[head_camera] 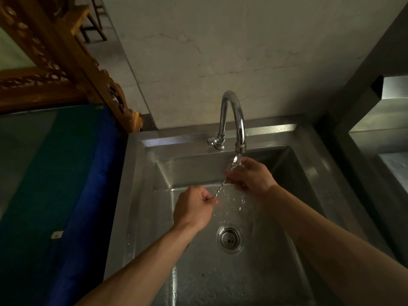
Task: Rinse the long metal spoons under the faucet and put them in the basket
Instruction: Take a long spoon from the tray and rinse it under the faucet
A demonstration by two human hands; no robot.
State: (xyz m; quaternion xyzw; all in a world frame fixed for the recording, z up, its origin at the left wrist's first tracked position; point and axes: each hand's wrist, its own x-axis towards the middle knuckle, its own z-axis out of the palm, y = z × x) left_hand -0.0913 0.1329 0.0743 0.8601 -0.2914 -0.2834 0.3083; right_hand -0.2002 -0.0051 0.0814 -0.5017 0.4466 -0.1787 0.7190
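Spoon [221,186] spans both hands over the sink [136,173]: left hand [193,209] pinches the handle tip with curled fingers, right hand [249,176] closes its fingers around the bowl end under the faucet [234,115]. Risks: the wet, thin handle could slip from the pinch and drop toward the drain [230,239]; water striking the bowl may splash out. Basket not in view.

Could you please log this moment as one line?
step: rinsing | spoon under faucet | left hand pinches handle | right hand rubs bowl | basket: not in view
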